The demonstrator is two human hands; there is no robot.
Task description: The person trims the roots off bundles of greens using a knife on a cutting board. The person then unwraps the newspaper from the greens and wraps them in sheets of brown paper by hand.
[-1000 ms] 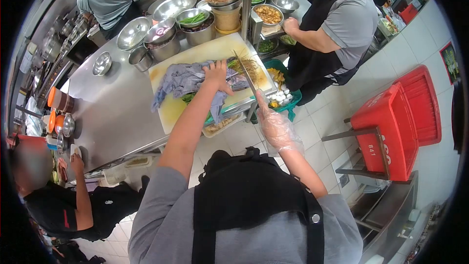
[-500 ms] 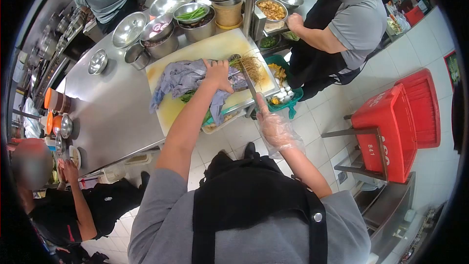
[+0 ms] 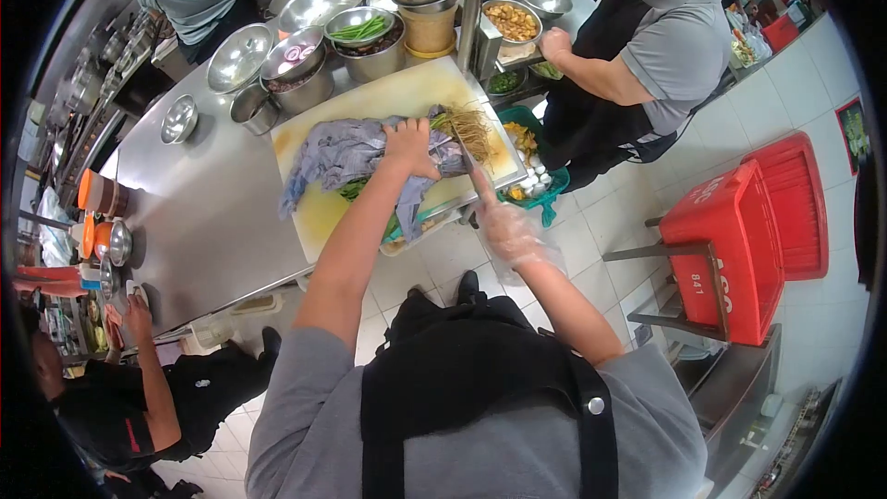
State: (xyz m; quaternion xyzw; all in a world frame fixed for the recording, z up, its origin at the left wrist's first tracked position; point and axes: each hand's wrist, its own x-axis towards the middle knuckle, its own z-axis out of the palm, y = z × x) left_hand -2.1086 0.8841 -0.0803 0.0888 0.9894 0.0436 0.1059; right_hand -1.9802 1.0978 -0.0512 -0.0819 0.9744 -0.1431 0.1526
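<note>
My right hand (image 3: 509, 233), in a clear plastic glove, is closed around the handle of a knife (image 3: 467, 155). The blade lies over the root end of a bunch of greens, by its stringy brown roots (image 3: 475, 128). A crumpled grey-purple cloth (image 3: 340, 150) covers most of the bunch, and green leaves (image 3: 353, 188) show below it. My bare left hand (image 3: 409, 146) grips the cloth-covered bunch from above, pressing it to the white cutting board (image 3: 319, 221). Cloth and fingers hide the stems beneath.
Steel bowls and pots of food (image 3: 300, 74) crowd the board's far side. A green basket (image 3: 554, 187) with scraps and white pieces sits beyond its right edge. One co-worker (image 3: 679, 46) stands at the right, another (image 3: 139, 379) at the lower left. A red bin (image 3: 721, 249) stands right.
My right hand and the knife have shifted slightly left and down, and the blade's angle has changed a little. My left hand stays on the cloth. The lower-left co-worker's head has moved left.
</note>
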